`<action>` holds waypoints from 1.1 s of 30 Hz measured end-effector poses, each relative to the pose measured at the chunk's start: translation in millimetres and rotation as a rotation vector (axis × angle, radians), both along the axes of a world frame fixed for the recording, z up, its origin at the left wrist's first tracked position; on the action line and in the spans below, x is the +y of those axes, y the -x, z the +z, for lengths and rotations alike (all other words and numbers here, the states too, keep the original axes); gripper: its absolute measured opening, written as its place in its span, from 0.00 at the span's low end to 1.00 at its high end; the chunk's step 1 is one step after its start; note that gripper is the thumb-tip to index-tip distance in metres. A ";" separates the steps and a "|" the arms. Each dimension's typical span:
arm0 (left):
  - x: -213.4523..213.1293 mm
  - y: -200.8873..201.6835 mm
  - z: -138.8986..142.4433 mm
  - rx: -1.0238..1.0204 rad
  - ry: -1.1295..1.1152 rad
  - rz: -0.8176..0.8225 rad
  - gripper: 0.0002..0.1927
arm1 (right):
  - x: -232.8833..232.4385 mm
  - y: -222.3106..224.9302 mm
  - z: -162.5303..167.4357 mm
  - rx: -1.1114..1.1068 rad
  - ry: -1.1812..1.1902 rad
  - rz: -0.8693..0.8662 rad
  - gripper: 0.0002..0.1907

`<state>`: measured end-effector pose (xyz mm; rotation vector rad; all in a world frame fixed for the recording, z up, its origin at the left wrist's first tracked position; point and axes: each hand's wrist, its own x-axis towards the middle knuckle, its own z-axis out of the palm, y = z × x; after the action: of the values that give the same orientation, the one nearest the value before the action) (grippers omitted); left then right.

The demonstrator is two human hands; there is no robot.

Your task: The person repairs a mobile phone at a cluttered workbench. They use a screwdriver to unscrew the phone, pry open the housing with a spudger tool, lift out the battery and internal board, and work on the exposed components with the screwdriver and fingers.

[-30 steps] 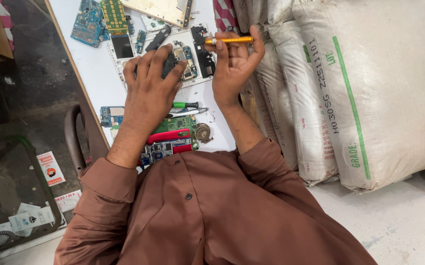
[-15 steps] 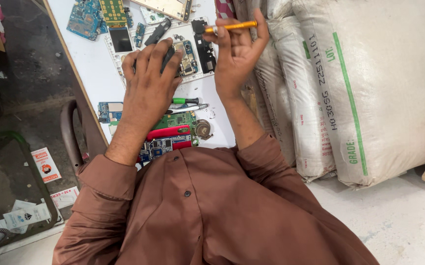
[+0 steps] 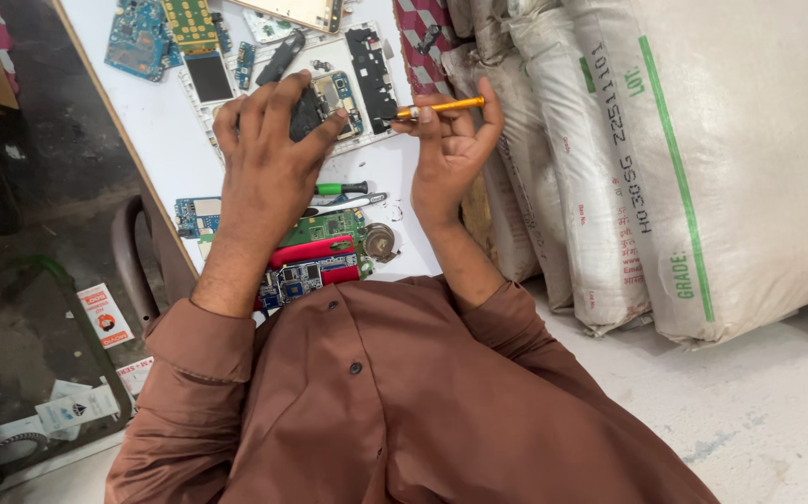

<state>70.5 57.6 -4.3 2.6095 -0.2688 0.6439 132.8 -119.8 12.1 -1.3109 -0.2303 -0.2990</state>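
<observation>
The left hand (image 3: 269, 154) lay palm down on the opened phone (image 3: 325, 98), its forearm running up from the brown sleeve (image 3: 203, 350) toward the top of the view. Its fingers were spread and curled over the phone's lower part, pressing it flat to the white table (image 3: 161, 149); the thumb reached out to the right along the phone's edge. The phone sat in the upper middle of the table, its long axis running roughly up and down the frame with a slight tilt, though the hand covered so much of it that the tilt was hard to judge.

The right hand (image 3: 451, 149) stood just to the right of the phone, wrist bent back and palm turned toward the camera. Its thumb and fingers pinched an orange screwdriver (image 3: 441, 105) near the hand's top. The screwdriver lay nearly level across the frame, its long axis left to right, the metal tip pointing left toward a black strip-shaped part (image 3: 371, 65) beside the phone, the orange handle ending at the fingertips on the right.

Below the left hand lay a green-handled tool (image 3: 339, 189), a green circuit board (image 3: 325, 227) and a red phone frame (image 3: 315, 252). Blue circuit boards (image 3: 138, 37) lay at the table's top left. White woven sacks (image 3: 703, 159) were stacked to the right.
</observation>
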 end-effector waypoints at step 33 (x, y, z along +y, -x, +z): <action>-23.4 -24.6 23.4 0.140 -0.176 -0.027 0.43 | -34.5 -14.7 -24.3 -0.006 -0.023 0.064 0.33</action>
<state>95.1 34.2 19.1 2.7981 -0.3301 0.4435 147.5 -154.3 -12.2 -1.2774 -0.2724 -0.2513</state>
